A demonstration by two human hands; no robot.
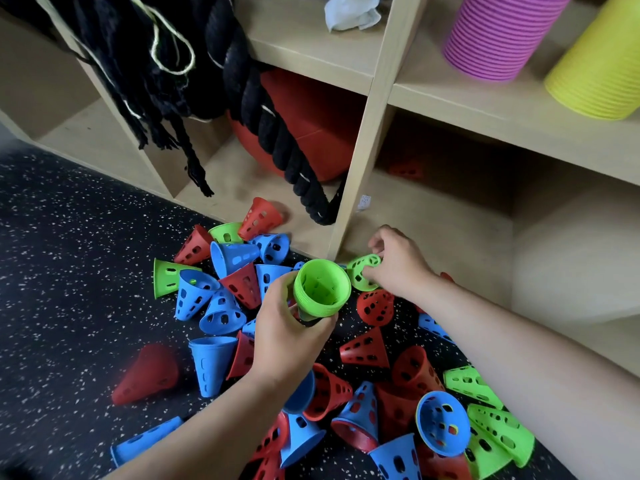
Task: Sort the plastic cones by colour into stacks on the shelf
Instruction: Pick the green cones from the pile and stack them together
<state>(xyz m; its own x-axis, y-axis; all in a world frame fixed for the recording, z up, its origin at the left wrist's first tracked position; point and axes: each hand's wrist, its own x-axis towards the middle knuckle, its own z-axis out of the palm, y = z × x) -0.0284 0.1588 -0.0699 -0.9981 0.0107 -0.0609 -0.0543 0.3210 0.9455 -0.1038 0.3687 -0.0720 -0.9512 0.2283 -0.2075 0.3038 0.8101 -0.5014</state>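
Several red, blue and green perforated plastic cones lie in a loose pile (349, 393) on the speckled floor in front of the wooden shelf (360, 157). My left hand (291, 334) grips a nested stack of green cones (322, 289), wide end up, above the middle of the pile. Just right of it, my right hand (398, 263) pinches a single green cone (362, 273) lying on its side near the shelf's upright. One red cone (407, 169) sits deep in the lower shelf compartment.
A thick black rope (273, 133) hangs over the shelf in front of a red ball (311, 126). Purple (498, 36) and yellow (602, 67) ribbed stacks stand on the upper right shelf. A crumpled white cloth (353, 10) lies above. More green cones (491, 417) lie bottom right.
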